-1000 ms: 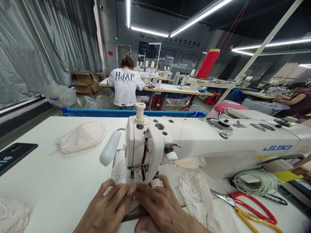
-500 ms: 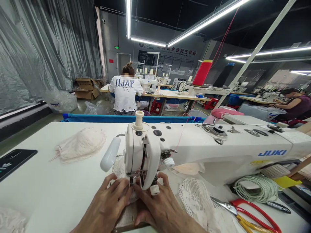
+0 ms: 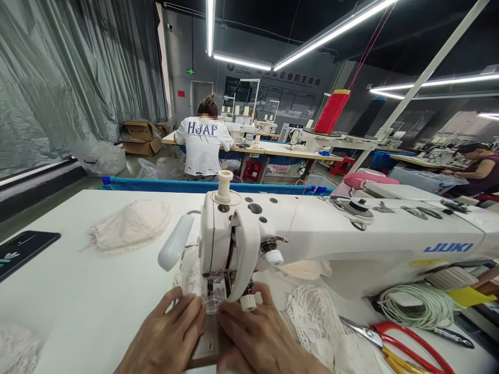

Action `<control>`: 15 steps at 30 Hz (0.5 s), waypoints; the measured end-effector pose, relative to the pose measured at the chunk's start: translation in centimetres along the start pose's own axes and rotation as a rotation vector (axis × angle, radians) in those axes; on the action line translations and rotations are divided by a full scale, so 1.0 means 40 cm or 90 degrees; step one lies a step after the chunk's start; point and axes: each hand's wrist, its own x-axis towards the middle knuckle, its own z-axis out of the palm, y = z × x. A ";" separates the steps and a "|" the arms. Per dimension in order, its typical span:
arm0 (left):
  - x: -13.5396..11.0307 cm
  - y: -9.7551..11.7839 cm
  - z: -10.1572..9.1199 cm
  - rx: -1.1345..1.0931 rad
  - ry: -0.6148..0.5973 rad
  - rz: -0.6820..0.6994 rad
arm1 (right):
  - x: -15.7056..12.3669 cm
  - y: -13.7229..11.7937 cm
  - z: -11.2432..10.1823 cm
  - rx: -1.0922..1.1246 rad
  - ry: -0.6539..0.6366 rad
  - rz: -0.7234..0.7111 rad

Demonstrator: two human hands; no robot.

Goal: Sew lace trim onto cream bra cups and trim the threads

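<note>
Lace piece (image 3: 200,296), white and open-meshed, lies flat under the needle end of the sewing machine (image 3: 351,234). Its near edge runs over a brown wooden plate (image 3: 206,345) set in the white surface (image 3: 78,291).

The left hand (image 3: 167,337) rests just in front of the machine head, to the left of the presser foot (image 3: 218,284). Its fingers stretch forward and the fingertips press down on the lace. The grip is open and flat, closed round nothing. The right hand (image 3: 261,337) lies just beside it, to the right of the foot, with its fingers also spread on the lace. One fingertip comes up near the small white knob (image 3: 248,302) under the machine head. Its grip is open as well, pinning the cloth rather than clasping it.

Left of the machine, well apart from it, sits a heap of pale lace (image 3: 130,226). Farther left, at the surface's edge, lies a black phone (image 3: 19,249). In front of the machine's arm, right of the hands, lies another bundle of lace (image 3: 312,311). Beside that bundle are scissors with red handles (image 3: 405,340), and a coil of pale cord (image 3: 413,304) sits close under the machine's arm.

Behind the machine a red thread cone (image 3: 331,111) stands on a rack. Farther back a person in a white shirt (image 3: 202,145) sits facing away, and another person (image 3: 475,166) works behind the machine's right end.
</note>
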 end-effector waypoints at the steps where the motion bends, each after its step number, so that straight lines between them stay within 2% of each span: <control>1: -0.002 0.000 0.001 -0.002 -0.007 -0.004 | 0.000 0.000 0.003 -0.001 0.005 0.003; 5: -0.011 -0.005 0.003 0.001 -0.041 -0.010 | -0.001 0.002 0.010 0.003 0.037 0.009; 9: -0.009 -0.015 0.005 0.023 -0.067 -0.044 | -0.002 0.005 0.012 -0.032 0.022 0.038; 13: 0.008 -0.038 0.009 0.009 -0.063 -0.052 | -0.001 0.005 0.011 -0.024 0.026 0.078; 15: 0.025 -0.055 0.008 -0.016 -0.084 -0.048 | 0.002 0.006 0.007 -0.025 0.020 0.098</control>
